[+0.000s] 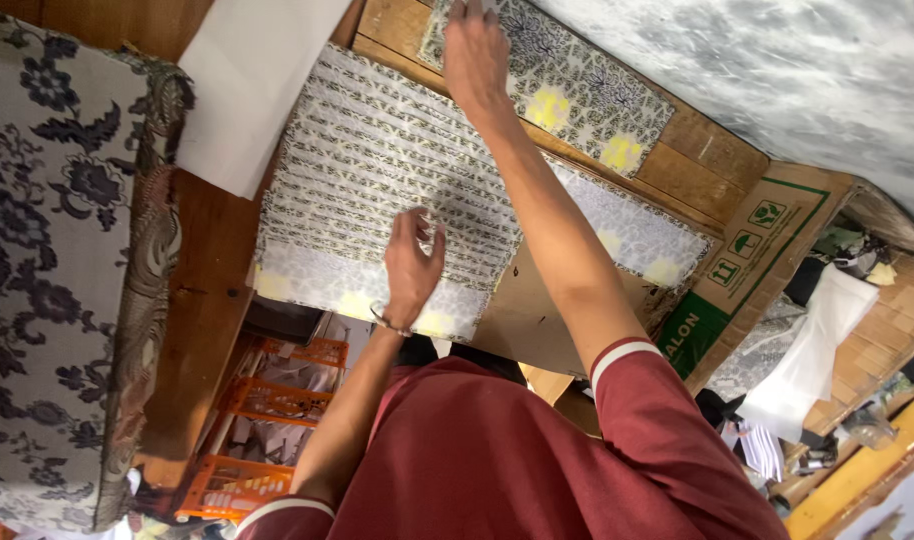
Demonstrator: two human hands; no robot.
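Far left of the frame there's a big roll of floral fabric (57,260), dark flowers on a pale ground, sitting along the edge of a wooden table (212,300). Just right of it, at the top, a plain white sheet (242,90) hangs over the table edge. Lower left, under the table, you can see orange plastic crates (277,400) with paper scraps inside.

In the middle lies a stack of patterned paper sheets (377,170), fanned out so the edges overlap in stripes, with yellow patches along the lower border. The left hand (412,262) rests on the lower middle of that stack, fingers curled and pressing down on the sheets, a thin bracelet at the wrist. It isn't pinching anything that I can make out, just fingertips on paper.

The right hand (475,50) reaches up to the top centre of the frame, fingers stretched flat onto the far end of the stack, next to another patterned sheet (567,85) with yellow squares. Open palm, pressing, not grasping.

Under the forearm there's a brown cardboard piece (537,320). To the right, a cardboard box (757,250) with green markings leans by the table, and lower right is some white cloth (807,360) among the clutter.
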